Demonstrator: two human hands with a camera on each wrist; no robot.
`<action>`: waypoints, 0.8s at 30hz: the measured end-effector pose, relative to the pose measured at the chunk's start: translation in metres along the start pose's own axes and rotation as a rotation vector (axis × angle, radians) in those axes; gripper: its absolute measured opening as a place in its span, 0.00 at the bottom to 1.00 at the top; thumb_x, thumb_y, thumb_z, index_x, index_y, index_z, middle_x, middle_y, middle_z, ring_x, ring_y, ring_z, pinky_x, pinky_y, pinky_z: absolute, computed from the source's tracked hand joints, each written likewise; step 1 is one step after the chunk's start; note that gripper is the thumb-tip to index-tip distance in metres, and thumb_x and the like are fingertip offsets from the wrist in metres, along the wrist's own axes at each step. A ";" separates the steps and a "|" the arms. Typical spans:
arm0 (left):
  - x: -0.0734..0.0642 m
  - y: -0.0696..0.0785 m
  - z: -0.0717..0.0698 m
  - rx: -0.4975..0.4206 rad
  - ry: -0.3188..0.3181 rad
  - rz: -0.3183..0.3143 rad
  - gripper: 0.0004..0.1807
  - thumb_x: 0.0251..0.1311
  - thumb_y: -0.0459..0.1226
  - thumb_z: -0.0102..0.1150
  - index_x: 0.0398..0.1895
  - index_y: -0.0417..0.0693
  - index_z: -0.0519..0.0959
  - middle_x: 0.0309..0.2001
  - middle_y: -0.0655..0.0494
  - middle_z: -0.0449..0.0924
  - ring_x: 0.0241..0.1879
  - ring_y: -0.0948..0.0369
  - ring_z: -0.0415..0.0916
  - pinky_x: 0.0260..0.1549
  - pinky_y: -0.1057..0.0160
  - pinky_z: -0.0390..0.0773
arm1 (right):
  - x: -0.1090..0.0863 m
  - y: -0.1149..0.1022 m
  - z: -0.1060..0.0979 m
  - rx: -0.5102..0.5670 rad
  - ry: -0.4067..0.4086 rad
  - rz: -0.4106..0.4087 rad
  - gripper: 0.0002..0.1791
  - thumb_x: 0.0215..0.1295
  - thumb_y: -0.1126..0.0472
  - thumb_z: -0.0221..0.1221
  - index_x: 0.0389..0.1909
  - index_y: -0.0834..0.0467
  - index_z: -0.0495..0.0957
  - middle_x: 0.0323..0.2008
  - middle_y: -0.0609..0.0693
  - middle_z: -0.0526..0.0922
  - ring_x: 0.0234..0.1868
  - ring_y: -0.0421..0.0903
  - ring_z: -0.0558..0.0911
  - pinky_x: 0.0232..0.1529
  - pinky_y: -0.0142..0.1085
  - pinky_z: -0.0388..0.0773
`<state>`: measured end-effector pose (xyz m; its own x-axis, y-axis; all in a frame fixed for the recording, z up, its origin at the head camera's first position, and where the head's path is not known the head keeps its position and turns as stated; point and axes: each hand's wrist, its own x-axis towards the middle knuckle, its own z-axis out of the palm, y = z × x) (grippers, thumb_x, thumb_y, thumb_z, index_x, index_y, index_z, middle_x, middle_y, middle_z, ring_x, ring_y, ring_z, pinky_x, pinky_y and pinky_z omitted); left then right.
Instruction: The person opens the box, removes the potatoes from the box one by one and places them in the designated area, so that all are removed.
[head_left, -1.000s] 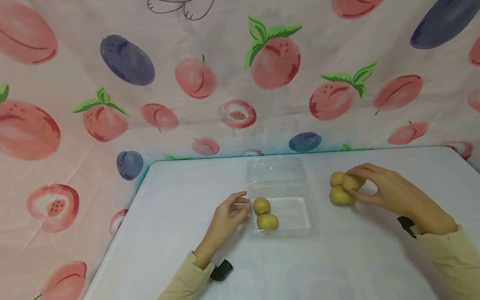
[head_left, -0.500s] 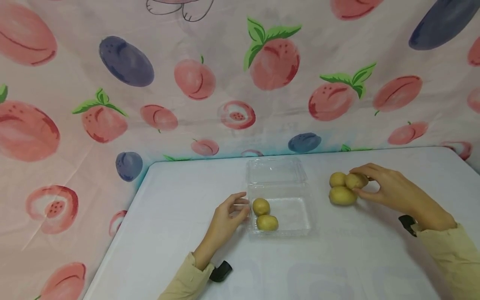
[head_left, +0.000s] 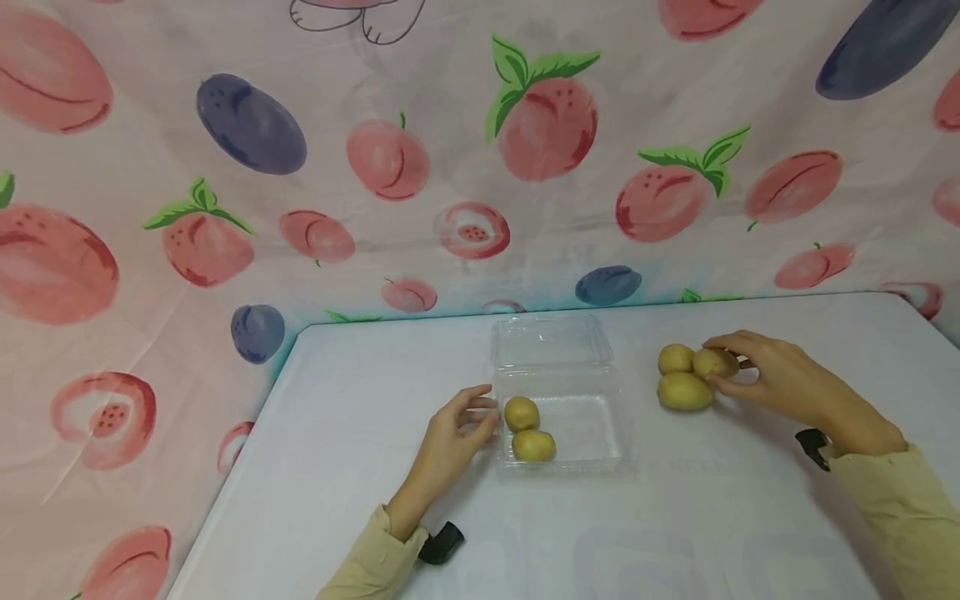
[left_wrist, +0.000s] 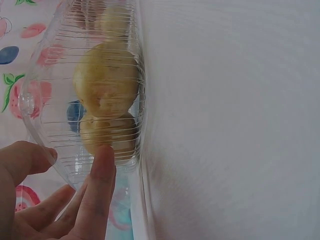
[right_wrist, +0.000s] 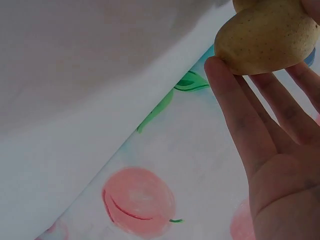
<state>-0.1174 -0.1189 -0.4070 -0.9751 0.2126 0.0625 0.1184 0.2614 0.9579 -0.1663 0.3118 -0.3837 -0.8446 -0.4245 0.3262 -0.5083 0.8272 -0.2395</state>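
My right hand (head_left: 780,379) is at the right of the table, its thumb and fingers about a yellow potato (head_left: 714,363). In the right wrist view, a fingertip (right_wrist: 216,65) touches that potato (right_wrist: 270,40) and the thumb shows at the upper right edge. Beside it sit a rear potato (head_left: 676,358) and a front potato (head_left: 685,392). My left hand (head_left: 453,429) touches the left side of an opened clear plastic container (head_left: 588,425). Inside that container, an upper potato (head_left: 522,413) and a lower potato (head_left: 534,446) lie along the left wall.
The container's clear lid (head_left: 551,342) lies folded back toward the rear. A white-covered table (head_left: 375,367) carries everything, and a fruit-patterned cloth (head_left: 420,75) hangs behind it. Dark wrist devices show at the left cuff (head_left: 442,543) and right cuff (head_left: 812,448).
My right hand has shifted slightly right with its potato, uncovering more of the two beside it. The left hand and the container stay where they were.
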 end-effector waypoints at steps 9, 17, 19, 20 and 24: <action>0.000 0.000 0.000 0.002 -0.002 0.000 0.25 0.68 0.34 0.60 0.66 0.38 0.70 0.55 0.39 0.78 0.53 0.48 0.80 0.42 0.63 0.87 | -0.002 0.006 0.003 0.028 -0.030 0.023 0.23 0.52 0.57 0.75 0.48 0.59 0.82 0.40 0.46 0.83 0.38 0.43 0.82 0.38 0.42 0.85; 0.000 -0.001 0.000 0.015 -0.002 -0.001 0.25 0.68 0.35 0.61 0.66 0.38 0.70 0.55 0.40 0.78 0.52 0.48 0.80 0.43 0.62 0.87 | -0.004 0.009 0.005 0.032 -0.049 0.036 0.23 0.52 0.57 0.75 0.49 0.60 0.81 0.42 0.48 0.84 0.37 0.45 0.82 0.37 0.41 0.84; 0.000 -0.001 0.000 0.015 -0.003 -0.001 0.25 0.68 0.35 0.60 0.66 0.39 0.70 0.55 0.40 0.78 0.53 0.48 0.80 0.43 0.62 0.87 | -0.004 0.010 0.005 0.035 -0.062 0.039 0.23 0.53 0.57 0.74 0.49 0.61 0.81 0.42 0.49 0.84 0.37 0.46 0.83 0.36 0.41 0.85; 0.000 -0.001 0.000 0.016 -0.003 -0.001 0.25 0.68 0.35 0.60 0.66 0.39 0.70 0.55 0.40 0.78 0.53 0.48 0.80 0.43 0.61 0.87 | -0.004 0.010 0.005 0.040 -0.069 0.042 0.23 0.53 0.57 0.74 0.49 0.61 0.81 0.42 0.50 0.84 0.37 0.46 0.83 0.36 0.41 0.85; 0.001 -0.002 0.000 0.018 -0.004 0.000 0.25 0.68 0.34 0.60 0.66 0.38 0.70 0.55 0.40 0.78 0.53 0.48 0.80 0.43 0.61 0.87 | -0.005 0.012 0.006 0.057 -0.095 0.055 0.24 0.53 0.58 0.74 0.49 0.63 0.81 0.43 0.53 0.84 0.38 0.48 0.84 0.35 0.41 0.86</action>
<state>-0.1184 -0.1194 -0.4084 -0.9744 0.2163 0.0609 0.1213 0.2784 0.9528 -0.1694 0.3210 -0.3934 -0.8823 -0.4143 0.2233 -0.4671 0.8292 -0.3070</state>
